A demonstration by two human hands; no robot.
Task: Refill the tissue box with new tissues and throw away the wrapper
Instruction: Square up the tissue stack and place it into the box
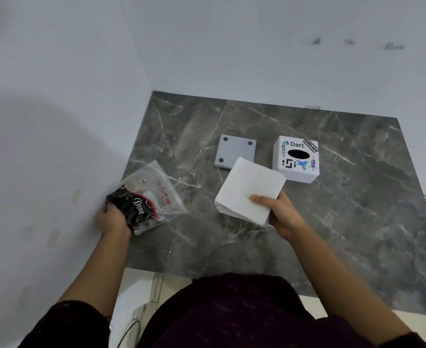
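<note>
A white stack of tissues [247,189] is held above the grey marble table [357,197] by my right hand [279,214], thumb on top of the stack's near corner. My left hand [112,219] grips the clear plastic wrapper [154,194] with black "Dove" print, at the table's left edge by the wall. The white cube tissue box [296,159], covered in stickers and with an oval slot on top, stands behind the tissues. Its grey base plate [234,150], with dark round feet at the corners, lies flat to the left of the box, partly covered by the tissue stack.
White walls meet in a corner behind and left of the table. Light floor tiles [141,292] show below the table's near edge. My dark clothing fills the bottom of the view.
</note>
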